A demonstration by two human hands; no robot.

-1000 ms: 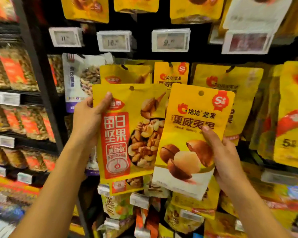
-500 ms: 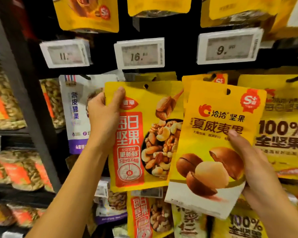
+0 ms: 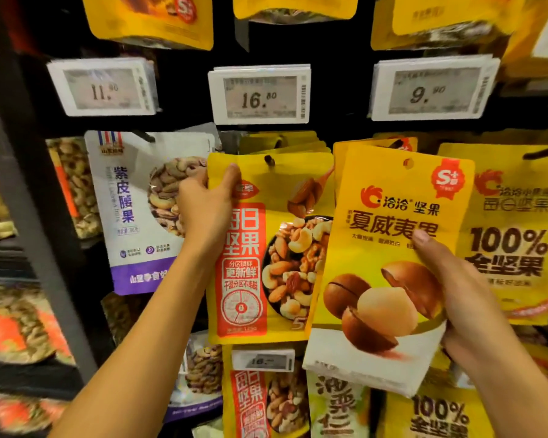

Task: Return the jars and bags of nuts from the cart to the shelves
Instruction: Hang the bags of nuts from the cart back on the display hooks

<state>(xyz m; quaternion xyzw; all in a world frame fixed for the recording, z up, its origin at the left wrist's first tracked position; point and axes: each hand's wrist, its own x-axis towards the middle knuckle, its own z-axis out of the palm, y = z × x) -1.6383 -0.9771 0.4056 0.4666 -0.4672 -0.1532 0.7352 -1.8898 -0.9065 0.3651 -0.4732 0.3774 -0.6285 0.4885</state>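
Head view, and both hands are busy under the 16.80 price tag (image 3: 260,93). The left hand (image 3: 203,213) grips the mixed-nut bag (image 3: 285,248) by its upper left corner, thumb across the front. The bag hangs directly below that tag, punch hole right at the peg (image 3: 269,160), though I cannot tell whether the peg is through it. Down and right of the tag, the right hand (image 3: 465,298) pinches the macadamia bag (image 3: 389,257) at its right edge, thumb on the front; the bag is tilted and overlaps the mixed-nut bag's right side. My read is that hanging the mixed-nut bag is the step in hand. To do it well, line the hole up with the peg tip, slide the bag straight back against the yellow stack behind, and hold the macadamia bag aside so the hole stays visible. Now the print — the mixed-nut bag's red panel reads 每日坚果 and 更新鲜. The macadamia bag reads 洽洽 坚果, 夏威夷果 and an S+ badge. Left of the landmark tag sits an 11.90 tag (image 3: 103,86), with a white 紫皮腰果 bag (image 3: 133,210) below it. To the right — a 9.90 tag (image 3: 431,90) above a 100% 全坚果 bag (image 3: 513,235).
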